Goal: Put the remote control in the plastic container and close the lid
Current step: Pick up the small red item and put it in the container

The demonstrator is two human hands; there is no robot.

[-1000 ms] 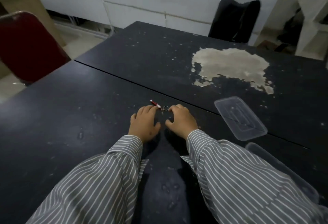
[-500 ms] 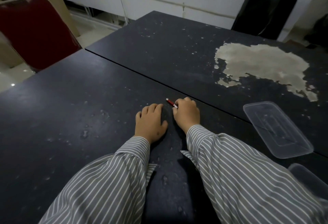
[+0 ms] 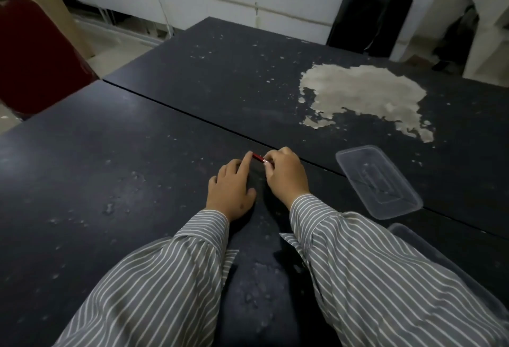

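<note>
A small red stick-shaped remote control (image 3: pixel 258 157) with a metal end lies on the dark table (image 3: pixel 115 170) near the seam between two tabletops. My right hand (image 3: pixel 283 174) pinches its metal end with curled fingers. My left hand (image 3: pixel 231 189) rests flat beside it, its index fingertip touching the red tip. A clear plastic lid (image 3: pixel 377 181) lies flat to the right of my right hand. The clear plastic container (image 3: pixel 446 261) sits at the lower right, partly hidden behind my right sleeve.
A large pale patch of worn surface (image 3: pixel 363 96) marks the far tabletop. A black chair (image 3: pixel 371 16) stands behind the far table and a dark red chair (image 3: pixel 35 57) at the left edge. White walls lie beyond.
My right hand has closed over the metal ring end of the red remote control, and my left index finger has stretched out to touch its tip. The camera view has shifted left.
</note>
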